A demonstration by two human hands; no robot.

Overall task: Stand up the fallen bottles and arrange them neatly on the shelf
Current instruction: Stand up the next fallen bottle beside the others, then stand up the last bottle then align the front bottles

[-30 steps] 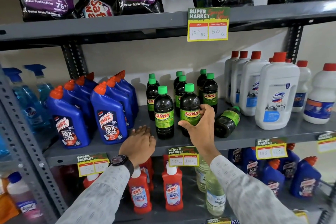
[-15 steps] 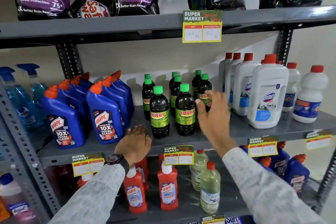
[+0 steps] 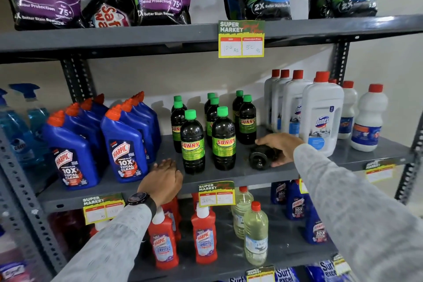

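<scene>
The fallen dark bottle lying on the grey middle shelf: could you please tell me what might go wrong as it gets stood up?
1. The fallen dark bottle lies near the grey metal shelf's front edge, base outward; it could roll off if the right hand slips.
2. Swinging it upright might knock over the green-capped dark Sunny bottles or the big white red-capped Domex jug on either side.

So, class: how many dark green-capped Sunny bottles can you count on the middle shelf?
8: seven upright, as a left column of three, a middle column of three and two at back right; one fallen bottle under the right hand. More may hide behind.
</scene>
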